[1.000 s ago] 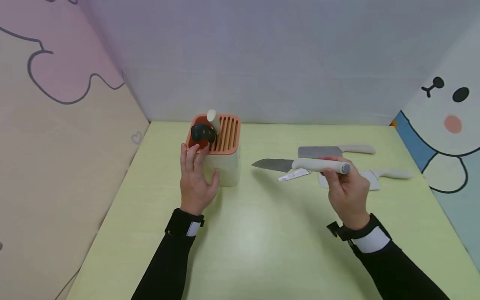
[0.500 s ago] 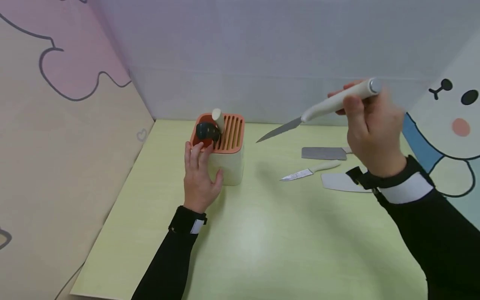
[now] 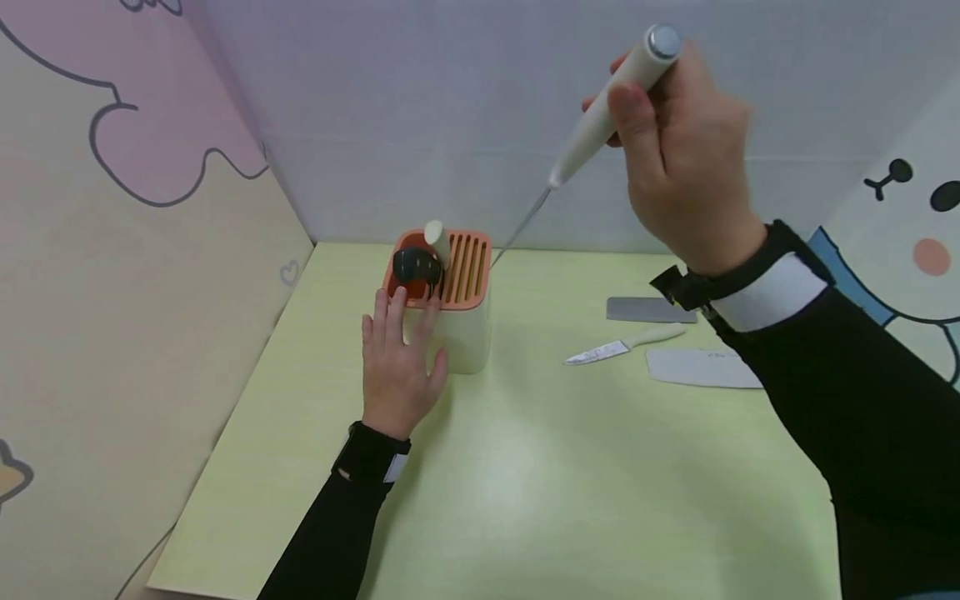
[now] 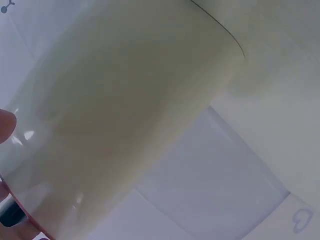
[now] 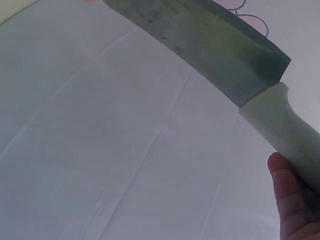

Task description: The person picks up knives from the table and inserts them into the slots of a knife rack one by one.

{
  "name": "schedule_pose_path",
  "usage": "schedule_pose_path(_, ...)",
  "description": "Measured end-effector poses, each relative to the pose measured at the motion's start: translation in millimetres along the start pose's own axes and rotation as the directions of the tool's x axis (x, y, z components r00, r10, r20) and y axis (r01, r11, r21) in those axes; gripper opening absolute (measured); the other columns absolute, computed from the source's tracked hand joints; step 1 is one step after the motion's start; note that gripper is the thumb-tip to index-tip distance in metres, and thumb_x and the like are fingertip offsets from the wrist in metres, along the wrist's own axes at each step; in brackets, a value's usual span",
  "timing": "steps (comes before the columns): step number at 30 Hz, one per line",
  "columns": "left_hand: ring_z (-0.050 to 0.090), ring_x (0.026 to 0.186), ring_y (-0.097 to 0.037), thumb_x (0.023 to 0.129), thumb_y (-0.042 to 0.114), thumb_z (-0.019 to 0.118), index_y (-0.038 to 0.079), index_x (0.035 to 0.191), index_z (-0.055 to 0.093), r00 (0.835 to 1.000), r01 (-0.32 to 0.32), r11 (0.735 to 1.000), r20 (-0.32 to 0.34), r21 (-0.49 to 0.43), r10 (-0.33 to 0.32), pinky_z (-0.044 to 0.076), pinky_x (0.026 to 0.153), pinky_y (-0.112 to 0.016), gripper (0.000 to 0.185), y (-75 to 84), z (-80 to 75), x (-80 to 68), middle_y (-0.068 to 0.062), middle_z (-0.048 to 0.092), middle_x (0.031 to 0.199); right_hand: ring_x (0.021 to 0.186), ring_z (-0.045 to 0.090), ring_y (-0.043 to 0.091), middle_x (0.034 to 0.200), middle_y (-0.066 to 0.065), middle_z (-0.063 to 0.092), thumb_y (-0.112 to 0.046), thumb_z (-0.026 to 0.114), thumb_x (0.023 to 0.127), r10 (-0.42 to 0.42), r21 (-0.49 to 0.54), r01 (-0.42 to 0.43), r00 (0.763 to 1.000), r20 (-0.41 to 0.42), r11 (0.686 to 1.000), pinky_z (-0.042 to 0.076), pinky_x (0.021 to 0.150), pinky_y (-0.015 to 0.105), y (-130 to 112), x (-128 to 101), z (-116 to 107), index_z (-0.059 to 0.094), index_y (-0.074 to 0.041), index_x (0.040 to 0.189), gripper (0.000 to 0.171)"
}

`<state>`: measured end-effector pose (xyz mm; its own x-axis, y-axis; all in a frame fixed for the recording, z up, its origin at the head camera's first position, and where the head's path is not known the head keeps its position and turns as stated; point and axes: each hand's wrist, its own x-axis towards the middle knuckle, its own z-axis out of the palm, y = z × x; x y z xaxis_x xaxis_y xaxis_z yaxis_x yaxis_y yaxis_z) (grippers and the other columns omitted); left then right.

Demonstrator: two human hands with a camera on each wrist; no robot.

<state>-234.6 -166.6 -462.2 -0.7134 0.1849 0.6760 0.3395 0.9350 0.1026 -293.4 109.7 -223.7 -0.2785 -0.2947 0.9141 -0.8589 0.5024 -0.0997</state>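
Note:
My right hand grips the white handle of a kitchen knife, raised at the back of the table. The blade slants down to the left, and its tip overlaps the right edge of the knife block's slotted top in the head view. The broad blade fills the top of the right wrist view. My left hand rests against the front of the white knife block, fingers straight up to its orange rim. A white handle and a rounded black item stick out of the block's left compartment.
On the table right of the block lie a rectangular cleaver, a small paring knife and another broad-bladed knife. My right forearm hides both broad knives' handles. A pale wall rises behind the table.
My right hand has lifted the kitchen knife up and then left toward the block, turning its blade from level to steeply point-down. My left hand stays at the block.

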Motion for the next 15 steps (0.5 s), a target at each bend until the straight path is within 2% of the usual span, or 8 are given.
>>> schedule_pose_path(7,0.019,0.144,-0.036,0.081,0.021,0.070,0.013,0.143,0.040,0.998,-0.045,0.999,-0.042,-0.009,0.045,0.020,0.111,-0.058,0.070,8.4,6.3,0.7,-0.024,0.033,0.146,0.101,0.066,0.009,0.111,0.012,0.068,-0.015,0.056,0.097,-0.020,-0.041,0.020,1.000,-0.003,0.999,0.052,0.084,0.026,-4,20,8,0.054,0.005,0.118,0.029)
schedule_pose_path(11,0.023,0.142,-0.038,0.081,0.020,0.070,0.015,0.141,0.043,0.997,-0.048,0.999,-0.053,0.003,0.048,0.020,0.111,-0.059,0.066,9.6,6.2,2.9,-0.024,0.037,0.143,0.097,0.067,0.014,0.108,0.015,0.067,-0.010,0.056,0.096,-0.060,-0.006,0.060,0.998,0.026,0.998,0.052,0.083,0.024,-7,24,18,0.052,0.010,0.116,0.029)
schedule_pose_path(15,0.026,0.140,-0.039,0.083,0.020,0.068,0.016,0.141,0.045,0.999,-0.038,0.999,-0.035,0.018,0.038,0.022,0.109,-0.062,0.063,12.0,5.2,3.3,-0.024,0.039,0.141,0.098,0.067,0.017,0.108,0.015,0.067,-0.011,0.056,0.096,-0.036,0.020,0.035,0.996,0.081,0.999,0.051,0.085,0.024,-10,23,27,0.051,0.011,0.115,0.029)
